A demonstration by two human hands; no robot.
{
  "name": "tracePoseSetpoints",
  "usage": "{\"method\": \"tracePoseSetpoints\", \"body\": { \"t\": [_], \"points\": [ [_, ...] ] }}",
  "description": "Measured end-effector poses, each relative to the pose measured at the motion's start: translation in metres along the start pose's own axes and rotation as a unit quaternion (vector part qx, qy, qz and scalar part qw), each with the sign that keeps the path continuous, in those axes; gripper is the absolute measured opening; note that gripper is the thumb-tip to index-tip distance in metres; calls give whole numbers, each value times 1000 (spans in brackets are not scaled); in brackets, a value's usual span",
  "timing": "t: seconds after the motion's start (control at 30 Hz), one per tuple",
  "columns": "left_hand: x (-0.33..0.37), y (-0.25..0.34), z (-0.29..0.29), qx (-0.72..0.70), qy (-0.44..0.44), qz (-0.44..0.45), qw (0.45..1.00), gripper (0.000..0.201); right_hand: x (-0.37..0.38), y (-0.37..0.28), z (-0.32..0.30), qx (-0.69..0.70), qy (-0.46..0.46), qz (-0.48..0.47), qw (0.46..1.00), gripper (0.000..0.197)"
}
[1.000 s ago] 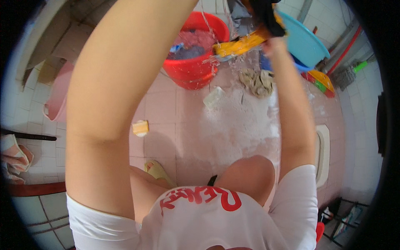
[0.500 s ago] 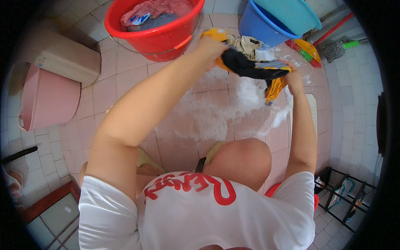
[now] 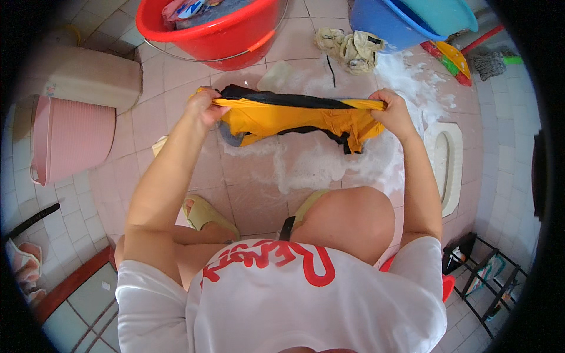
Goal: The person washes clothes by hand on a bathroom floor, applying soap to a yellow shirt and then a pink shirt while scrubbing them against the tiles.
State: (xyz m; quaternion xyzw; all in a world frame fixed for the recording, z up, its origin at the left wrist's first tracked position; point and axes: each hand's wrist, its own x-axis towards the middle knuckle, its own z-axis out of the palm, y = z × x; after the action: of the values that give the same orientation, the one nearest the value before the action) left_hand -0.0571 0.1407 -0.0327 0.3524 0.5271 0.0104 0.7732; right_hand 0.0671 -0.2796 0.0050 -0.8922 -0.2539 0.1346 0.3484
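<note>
A wet yellow and black garment [image 3: 282, 120] is stretched sideways between my two hands, low over the pink tiled floor. My left hand [image 3: 206, 107] is closed on its left end, thumb on top. My right hand [image 3: 393, 112] pinches the opposite end near a dark corner. The yellow side faces me, with black along the far edge and a grey patch at the lower left. White suds [image 3: 353, 170] lie around and beneath it. Beyond it, a crumpled beige cloth [image 3: 353, 50] rests on the tiles, with a thin dark strip [image 3: 331, 72] beside it.
A red bucket [image 3: 235, 50] holding wet laundry stands at the far left, a blue bucket [image 3: 388, 26] at the far right. Mop [image 3: 488, 66] and squat toilet [image 3: 450, 165] are to the right. A pink tub [image 3: 73, 138] stands left; a black rack [image 3: 485, 282] is near right.
My left hand has moved left and nearer, spreading the bunched garment wide with its yellow side showing. My right hand has shifted slightly left. The beige cloth is now uncovered.
</note>
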Motion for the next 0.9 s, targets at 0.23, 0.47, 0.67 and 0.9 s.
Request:
{"method": "tracePoseSetpoints", "body": {
  "t": [0.23,0.47,0.67,0.9],
  "points": [
    [-32,-85,-19,47,45,229,971,21,-12,13,9,-102,261,-130,951,26],
    [-29,-221,-84,300,73,-93,947,54,-87,151,76,-153,13,111,982,48],
    [10,-166,-58,682,-65,523,507,69,-46,145,129,-150,133,66,978,67],
    [36,-197,-108,731,-161,311,585,33,-3,130,140,-349,-179,253,884,79]
  ]
}}
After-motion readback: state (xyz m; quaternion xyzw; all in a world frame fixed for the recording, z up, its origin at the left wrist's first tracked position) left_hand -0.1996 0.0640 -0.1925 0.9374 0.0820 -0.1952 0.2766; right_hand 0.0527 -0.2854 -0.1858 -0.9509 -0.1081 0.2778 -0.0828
